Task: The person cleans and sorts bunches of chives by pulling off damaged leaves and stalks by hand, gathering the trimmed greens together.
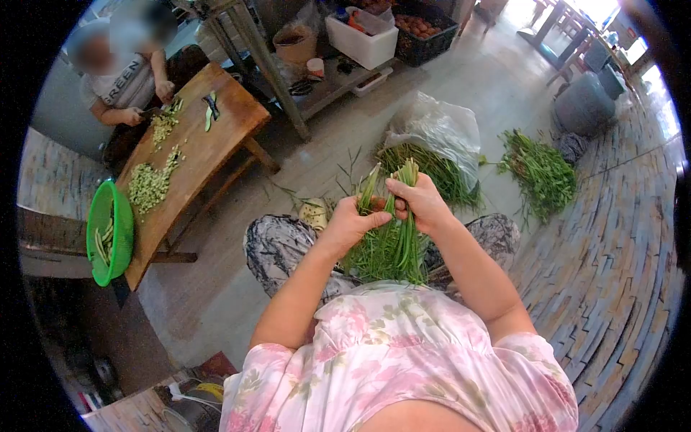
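Observation:
Above my lap, my left hand [354,225] is closed around part of a bunch of long, thin green stalks [397,248]. My right hand [425,201] grips the other part, thumb pressed near the pale cut ends, which point away from me. The feathery leaf ends hang down toward my shirt. Just beyond my hands, more of these greens [435,169] lie on the floor, partly under a clear plastic bag [443,126]. A loose leafy pile [536,176] rests further right.
At left, another person [129,83] cuts vegetables on a low wooden table [216,144] holding chopped green pieces [150,186]. A green basket [124,241] is at its near end. Beyond are a white box [360,36], a black crate [425,36] and a gas cylinder [584,102].

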The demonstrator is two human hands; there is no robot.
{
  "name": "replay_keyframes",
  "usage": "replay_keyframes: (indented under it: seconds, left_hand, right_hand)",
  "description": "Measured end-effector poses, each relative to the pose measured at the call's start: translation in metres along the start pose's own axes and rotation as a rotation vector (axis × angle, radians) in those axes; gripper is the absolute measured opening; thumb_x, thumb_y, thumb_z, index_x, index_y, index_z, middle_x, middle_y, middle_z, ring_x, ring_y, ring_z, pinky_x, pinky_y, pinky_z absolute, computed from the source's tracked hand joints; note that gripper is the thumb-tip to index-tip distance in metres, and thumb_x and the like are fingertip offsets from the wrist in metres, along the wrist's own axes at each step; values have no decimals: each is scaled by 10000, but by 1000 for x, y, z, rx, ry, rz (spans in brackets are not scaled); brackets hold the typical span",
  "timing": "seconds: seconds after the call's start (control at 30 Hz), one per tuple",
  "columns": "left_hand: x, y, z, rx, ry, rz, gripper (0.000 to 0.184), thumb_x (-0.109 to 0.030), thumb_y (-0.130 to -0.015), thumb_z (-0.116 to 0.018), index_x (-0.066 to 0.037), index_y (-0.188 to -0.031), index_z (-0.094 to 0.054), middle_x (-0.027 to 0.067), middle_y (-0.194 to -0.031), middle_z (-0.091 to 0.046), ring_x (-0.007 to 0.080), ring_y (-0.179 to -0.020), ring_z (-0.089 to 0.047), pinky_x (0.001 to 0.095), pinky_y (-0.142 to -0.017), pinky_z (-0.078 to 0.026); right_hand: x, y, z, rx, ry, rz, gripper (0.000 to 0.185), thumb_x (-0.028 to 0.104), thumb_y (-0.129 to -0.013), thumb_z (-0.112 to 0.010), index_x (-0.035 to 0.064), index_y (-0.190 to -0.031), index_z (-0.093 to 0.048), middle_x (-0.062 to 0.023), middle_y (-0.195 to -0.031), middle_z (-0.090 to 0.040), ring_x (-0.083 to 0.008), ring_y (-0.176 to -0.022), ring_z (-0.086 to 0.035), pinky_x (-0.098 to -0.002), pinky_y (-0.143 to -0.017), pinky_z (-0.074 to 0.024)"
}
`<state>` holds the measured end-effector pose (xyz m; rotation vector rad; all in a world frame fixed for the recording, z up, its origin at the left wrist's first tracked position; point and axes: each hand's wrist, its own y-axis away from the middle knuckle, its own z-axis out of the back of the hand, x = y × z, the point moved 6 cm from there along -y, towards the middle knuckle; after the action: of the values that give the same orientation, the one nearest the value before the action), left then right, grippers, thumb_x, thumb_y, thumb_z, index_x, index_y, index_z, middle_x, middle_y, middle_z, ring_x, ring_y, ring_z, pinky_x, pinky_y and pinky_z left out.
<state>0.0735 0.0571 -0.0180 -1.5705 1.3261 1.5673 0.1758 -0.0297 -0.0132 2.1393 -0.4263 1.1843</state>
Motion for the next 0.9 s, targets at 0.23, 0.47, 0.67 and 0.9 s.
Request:
replay_keyframes:
  seconds: [0.23,0.47,0.67,0.9]
  left_hand:
    - [-8,6,30,-62,175,109,164,-185,-795,-649,-42,-837,-582,-20,-643,-504,57,-498,-403,204,-436,-287]
    - [-4,16,60,-204,256,78,186,-209,-827,-622,-34,-787,-573,-26,-589,-461,56,-445,-346,207,-399,-242]
    - [7,15,43,-53,296,64,206,-232,-832,-625,-46,-762,-571,-23,-585,-474,49,-456,-365,201,-405,-260]
    - [-25,18,-12,77,109,41,189,-227,-811,-634,-41,-834,-614,2,-624,-524,63,-477,-377,213,-430,-282]
  right_hand:
    - [23,-1,41,21,-483,142,136,216,-907,-494,88,-860,-490,13,-716,-458,-93,-591,-421,-229,-466,-343]
    - [73,26,108,441,-1051,438,173,242,-921,-457,83,-855,-450,1,-723,-376,-111,-634,-332,-236,-520,-309]
    - [92,46,132,523,-1115,548,163,196,-933,-439,71,-828,-446,4,-643,-378,-89,-547,-325,-233,-470,-310]
    - [87,46,127,457,-1109,546,174,205,-937,-433,62,-839,-450,-3,-655,-368,-99,-550,-323,-235,-472,-309]
